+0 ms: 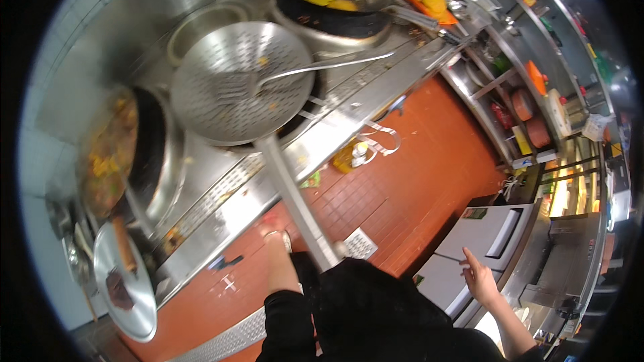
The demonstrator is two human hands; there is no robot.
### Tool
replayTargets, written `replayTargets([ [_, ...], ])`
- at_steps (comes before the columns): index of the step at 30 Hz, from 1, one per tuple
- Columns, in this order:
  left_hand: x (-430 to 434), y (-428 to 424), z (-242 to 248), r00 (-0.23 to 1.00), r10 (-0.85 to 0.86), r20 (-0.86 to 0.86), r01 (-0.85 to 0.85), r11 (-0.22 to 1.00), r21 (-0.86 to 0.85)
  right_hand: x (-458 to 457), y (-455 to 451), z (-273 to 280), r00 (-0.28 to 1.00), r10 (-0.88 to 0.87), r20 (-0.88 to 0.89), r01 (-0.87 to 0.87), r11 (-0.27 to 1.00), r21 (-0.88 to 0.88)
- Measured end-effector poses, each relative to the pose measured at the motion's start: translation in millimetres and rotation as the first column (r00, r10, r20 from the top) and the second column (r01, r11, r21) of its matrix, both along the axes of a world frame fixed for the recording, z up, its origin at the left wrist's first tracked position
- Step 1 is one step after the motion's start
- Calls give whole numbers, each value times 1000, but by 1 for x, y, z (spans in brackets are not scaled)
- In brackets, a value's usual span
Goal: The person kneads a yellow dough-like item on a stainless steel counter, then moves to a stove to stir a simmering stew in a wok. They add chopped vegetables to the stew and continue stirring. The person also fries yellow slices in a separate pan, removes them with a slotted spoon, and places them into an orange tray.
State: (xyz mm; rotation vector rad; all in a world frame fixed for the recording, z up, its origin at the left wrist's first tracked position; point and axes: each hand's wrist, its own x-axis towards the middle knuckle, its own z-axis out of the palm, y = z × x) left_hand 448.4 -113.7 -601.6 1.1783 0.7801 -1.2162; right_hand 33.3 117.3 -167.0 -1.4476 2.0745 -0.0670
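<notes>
My left hand [271, 223] is blurred over the floor beside the steel counter edge, left of a long handle; its fingers cannot be made out. On the right, my right hand [475, 276] reaches over white drawer fronts with fingers apart and nothing in it. A large perforated steel strainer [226, 115] rests over the range, its handle pointing towards me. Inside it lies a slotted metal utensil [322, 65]. A wok of mixed food [108, 156], blurred, with a wooden handle, stands at the left. The wok [337, 15] at the back holds yellow pieces.
A round metal lid [146, 311] with a dark patch lies at the lower left. Behind the strainer is a metal pot [188, 30]. A bottle of yellow oil [344, 158] stands below the counter edge. Shelving [498, 80] and white drawers [478, 234] line the right side.
</notes>
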Motion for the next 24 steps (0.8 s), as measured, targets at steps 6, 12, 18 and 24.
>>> replayTargets([
  [6,5,8,-14,992,85,98,-80,995,-52,-61,-12,1,995,-104,-5,105,993,59],
  [12,-3,55,-23,989,131,69,-123,986,-111,-116,-126,21,994,53,-97,-59,997,-59],
  [18,-32,154,-64,915,-347,207,404,783,-472,-171,-268,43,970,194,-149,-226,944,-242],
  [24,-132,129,6,852,-512,111,498,857,129,-236,-390,43,992,120,50,-87,899,-429],
])
